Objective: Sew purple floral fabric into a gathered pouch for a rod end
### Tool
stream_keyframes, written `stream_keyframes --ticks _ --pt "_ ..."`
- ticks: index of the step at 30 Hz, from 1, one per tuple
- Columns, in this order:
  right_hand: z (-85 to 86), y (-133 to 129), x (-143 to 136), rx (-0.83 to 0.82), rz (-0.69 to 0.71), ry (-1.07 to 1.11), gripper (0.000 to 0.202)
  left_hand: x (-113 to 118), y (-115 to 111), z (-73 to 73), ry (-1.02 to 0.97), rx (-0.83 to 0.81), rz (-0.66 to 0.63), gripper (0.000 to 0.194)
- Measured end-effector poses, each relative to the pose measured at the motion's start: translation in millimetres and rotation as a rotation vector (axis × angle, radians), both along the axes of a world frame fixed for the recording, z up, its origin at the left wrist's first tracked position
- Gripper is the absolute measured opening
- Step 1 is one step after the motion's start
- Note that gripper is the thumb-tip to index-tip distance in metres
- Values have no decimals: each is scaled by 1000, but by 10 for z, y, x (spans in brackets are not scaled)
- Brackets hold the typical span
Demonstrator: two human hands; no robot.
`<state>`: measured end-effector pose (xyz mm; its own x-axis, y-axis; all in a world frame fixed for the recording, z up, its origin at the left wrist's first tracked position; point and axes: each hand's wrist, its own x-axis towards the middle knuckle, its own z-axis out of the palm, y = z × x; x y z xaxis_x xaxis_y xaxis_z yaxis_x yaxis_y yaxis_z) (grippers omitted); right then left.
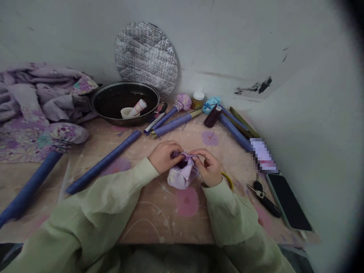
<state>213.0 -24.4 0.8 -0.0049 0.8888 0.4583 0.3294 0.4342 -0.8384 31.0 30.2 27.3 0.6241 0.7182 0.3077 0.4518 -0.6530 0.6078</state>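
Observation:
A small light-purple cloth pouch is held just above the table in front of me, its gathered mouth upward and its dark inside partly showing. My left hand pinches the left side of the rim, fingers curled over the edge. On the right side of the same rim, the thumb and index finger of my right hand are closed. Whether a needle or thread lies between those fingertips is too small to tell. A yellow curved handle shows partly behind my right wrist.
Blue-wrapped sticks and a cloth-headed mallet-like stick lie to the left. Behind stand a black pan with a cup, a jar and a dark thread spool. Keys and a phone are at right.

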Motion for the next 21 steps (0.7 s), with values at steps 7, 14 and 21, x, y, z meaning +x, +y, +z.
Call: stream_keyframes --ticks 7,14,21 --pt "17 -8 -3 -14 32 -21 8 4 -28 -5 -17 20 45 13" --pt "2 22 11 50 -30 21 9 17 -50 3 -53 95 123 11" --pt "40 20 -4 96 1 -12 8 -1 -63 80 -68 219 93 14"
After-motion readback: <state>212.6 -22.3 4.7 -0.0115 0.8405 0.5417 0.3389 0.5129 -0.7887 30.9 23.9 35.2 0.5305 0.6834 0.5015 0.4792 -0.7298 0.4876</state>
